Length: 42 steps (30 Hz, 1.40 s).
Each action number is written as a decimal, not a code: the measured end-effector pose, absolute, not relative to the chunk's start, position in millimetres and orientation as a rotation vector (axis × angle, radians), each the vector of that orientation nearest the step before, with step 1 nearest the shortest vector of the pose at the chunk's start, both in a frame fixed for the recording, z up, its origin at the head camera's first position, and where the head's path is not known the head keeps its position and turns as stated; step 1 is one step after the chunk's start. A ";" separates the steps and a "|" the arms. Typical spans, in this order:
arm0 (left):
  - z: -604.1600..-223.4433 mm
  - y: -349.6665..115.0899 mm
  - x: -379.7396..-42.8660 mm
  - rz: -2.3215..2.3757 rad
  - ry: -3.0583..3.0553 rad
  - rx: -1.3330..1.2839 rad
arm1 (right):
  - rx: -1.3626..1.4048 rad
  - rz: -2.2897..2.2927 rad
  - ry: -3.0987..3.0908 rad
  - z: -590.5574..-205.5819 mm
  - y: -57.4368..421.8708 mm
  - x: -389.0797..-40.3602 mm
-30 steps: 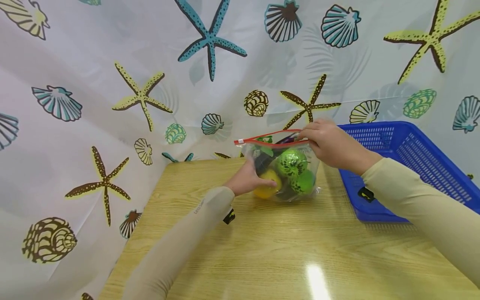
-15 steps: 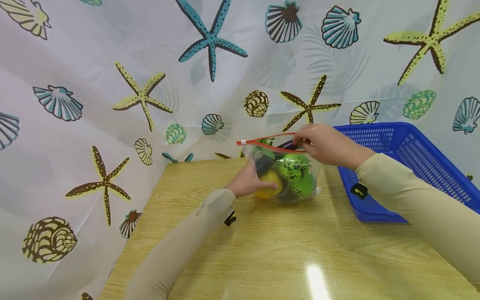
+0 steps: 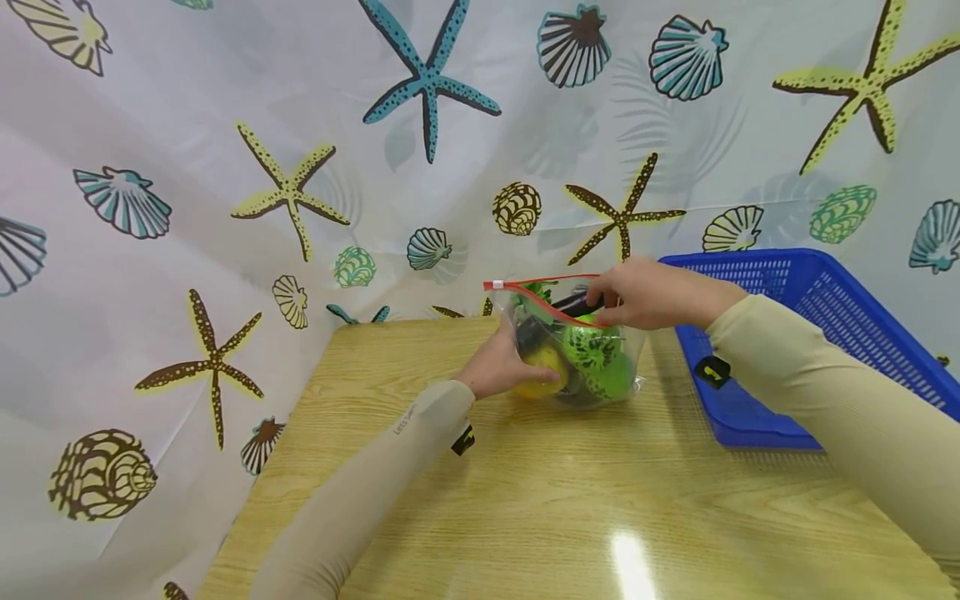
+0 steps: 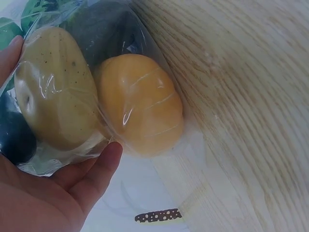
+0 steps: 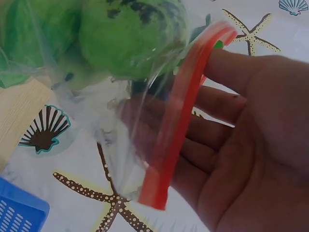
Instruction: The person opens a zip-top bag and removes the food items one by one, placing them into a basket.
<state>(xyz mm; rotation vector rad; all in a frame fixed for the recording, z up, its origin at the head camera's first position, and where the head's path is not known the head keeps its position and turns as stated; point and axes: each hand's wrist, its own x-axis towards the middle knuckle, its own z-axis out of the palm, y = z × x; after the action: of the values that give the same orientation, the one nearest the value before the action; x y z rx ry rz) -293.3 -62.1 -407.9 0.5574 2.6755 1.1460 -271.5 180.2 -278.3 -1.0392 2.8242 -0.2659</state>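
A clear zip bag (image 3: 573, 371) with a red zip strip (image 3: 534, 295) stands on the table, mouth parted. My left hand (image 3: 497, 365) grips its left side, thumb in front. Through the plastic show green, dark-mottled round pieces (image 3: 592, 346) and leafy green (image 3: 536, 296). The left wrist view shows a tan potato (image 4: 58, 92) and an orange piece with pale lines (image 4: 145, 104) inside, near my left fingers. My right hand (image 3: 645, 292) reaches into the mouth and holds the end of a dark purple eggplant (image 3: 576, 303); in the right wrist view its fingers pass behind the strip.
A blue perforated basket (image 3: 750, 429) stands on the right of the wooden table (image 3: 540, 500), under my right forearm. A white cloth (image 3: 450, 200) printed with starfish and shells hangs behind and along the left.
My right hand has moved slightly down with the eggplant. The front of the bag's red strip has dropped, so the mouth is wider. My left hand stays nearly still.
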 end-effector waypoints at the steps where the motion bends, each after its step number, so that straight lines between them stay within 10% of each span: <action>1: -408.3 -62.1 -293.2 1.136 2.681 0.552 | -1.044 -0.260 2.805 -277.8 179.4 -271.4; 42: -413.0 -61.4 -297.5 1.147 2.734 0.544 | -0.813 -0.246 2.729 -287.4 148.8 -281.2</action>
<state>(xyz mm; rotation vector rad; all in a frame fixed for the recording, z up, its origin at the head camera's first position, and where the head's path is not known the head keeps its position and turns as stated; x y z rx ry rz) -297.5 -61.4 -413.0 0.5441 2.7339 1.1466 -281.2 148.8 -287.4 -0.8129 2.7286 -0.2463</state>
